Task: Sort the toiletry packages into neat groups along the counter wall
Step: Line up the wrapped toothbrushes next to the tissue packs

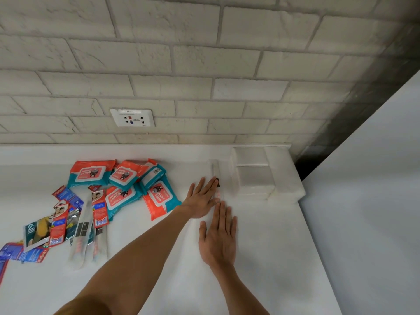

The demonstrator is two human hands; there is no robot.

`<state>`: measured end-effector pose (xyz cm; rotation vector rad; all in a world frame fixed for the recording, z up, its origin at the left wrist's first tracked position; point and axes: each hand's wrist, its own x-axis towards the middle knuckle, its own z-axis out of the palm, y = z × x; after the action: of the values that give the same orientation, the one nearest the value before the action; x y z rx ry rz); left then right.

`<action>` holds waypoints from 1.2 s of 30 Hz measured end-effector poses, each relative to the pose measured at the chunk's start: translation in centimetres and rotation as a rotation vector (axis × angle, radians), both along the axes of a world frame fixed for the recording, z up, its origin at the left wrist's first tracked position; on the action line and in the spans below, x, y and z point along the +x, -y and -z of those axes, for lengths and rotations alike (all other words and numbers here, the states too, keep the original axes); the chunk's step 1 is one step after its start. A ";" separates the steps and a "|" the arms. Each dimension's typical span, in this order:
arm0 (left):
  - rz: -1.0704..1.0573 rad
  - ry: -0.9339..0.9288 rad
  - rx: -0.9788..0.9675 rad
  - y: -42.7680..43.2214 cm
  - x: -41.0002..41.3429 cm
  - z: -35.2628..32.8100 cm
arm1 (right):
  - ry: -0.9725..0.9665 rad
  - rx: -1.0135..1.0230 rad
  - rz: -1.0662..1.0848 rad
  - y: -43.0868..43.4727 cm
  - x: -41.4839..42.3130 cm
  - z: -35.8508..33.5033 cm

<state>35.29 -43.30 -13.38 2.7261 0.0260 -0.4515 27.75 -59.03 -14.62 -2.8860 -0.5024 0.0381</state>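
Observation:
A clear toothbrush packet (215, 170) lies lengthwise on the white counter (261, 246), just left of the stacked white tissue packs (254, 178) at the wall. My left hand (202, 198) lies flat with its fingertips on the packet's middle. My right hand (219, 239) lies flat at the packet's near end, fingers straight. Neither hand grips anything. To the left sits a loose heap of teal-and-red wipes packs (127, 180), red-and-blue toothpaste packets (60, 221) and more clear toothbrush packets (81, 235).
A brick wall with a power socket (132, 117) runs along the back. The counter ends at its right edge (318, 258), with a grey floor beyond. Blue packets (13, 251) lie at the far left edge of view.

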 end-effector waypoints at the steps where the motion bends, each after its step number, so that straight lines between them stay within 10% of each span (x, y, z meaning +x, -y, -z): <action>1: -0.002 -0.005 -0.002 -0.1 0.2 0.0 | 0.000 0.006 0.006 -0.2 0.1 -0.1; 36: -0.070 0.101 -0.132 0.3 -2.4 -2.1 | 0.026 0.076 0.038 0.0 -0.1 0.1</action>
<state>32.92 -43.60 -11.25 2.6053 0.0623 -0.2845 27.69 -59.03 -14.76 -2.8238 -0.4428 -0.0237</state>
